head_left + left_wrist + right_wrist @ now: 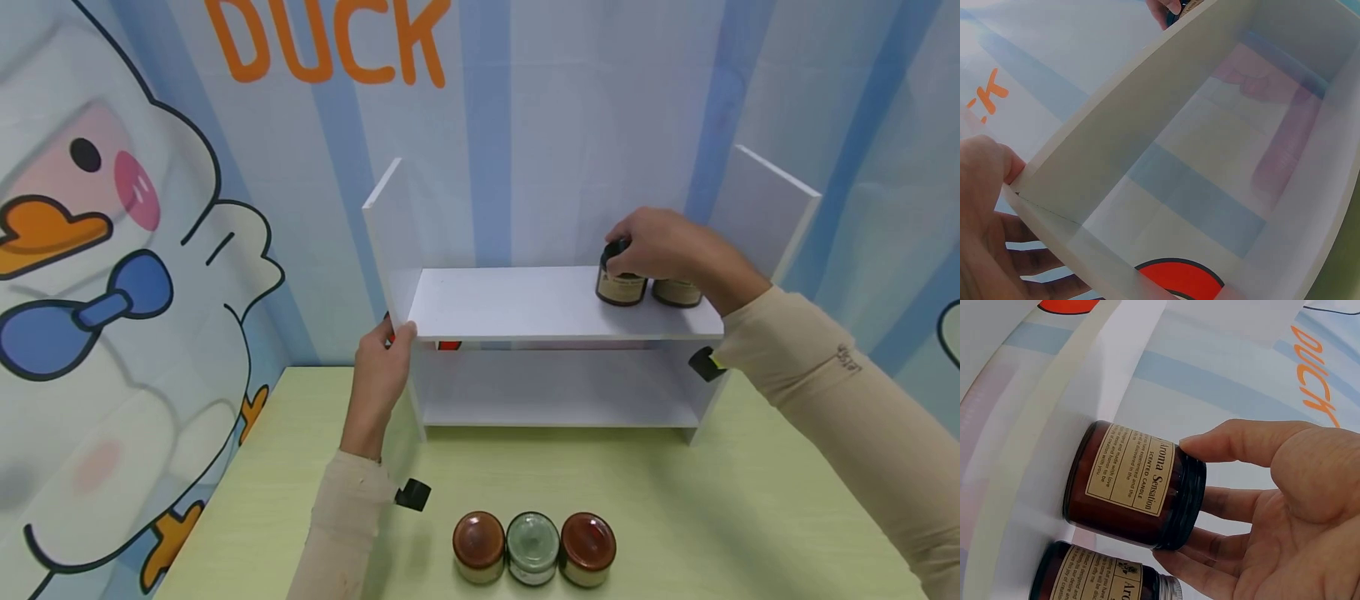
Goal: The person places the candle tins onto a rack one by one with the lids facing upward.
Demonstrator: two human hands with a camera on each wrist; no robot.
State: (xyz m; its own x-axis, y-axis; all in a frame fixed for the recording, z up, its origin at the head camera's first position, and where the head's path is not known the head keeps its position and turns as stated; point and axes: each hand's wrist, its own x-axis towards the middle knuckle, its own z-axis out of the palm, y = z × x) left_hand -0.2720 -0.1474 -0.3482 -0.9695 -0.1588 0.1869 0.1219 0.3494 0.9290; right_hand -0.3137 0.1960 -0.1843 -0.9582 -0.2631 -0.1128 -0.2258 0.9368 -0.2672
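Stocking of the white board shelf unit (pixel 555 412) looks partway done: on its upper board (pixel 502 302), an amber glass candle jar with tan label and black lid (pixel 1135 487) stands just beside a similar jar with a silvery lid (pixel 1094 575). The right hand (pixel 663 244) has thumb and fingers curled round the former's lid, so release seems left. The left hand (pixel 381 367) grips the unit's left side panel (pixel 393 237). On the pale green table (pixel 787 500), a round reddish-brown jar (pixel 478 546), a pale green jar (pixel 533 547) and a second reddish-brown jar (pixel 587 548) stand in a row, probably left to shelve
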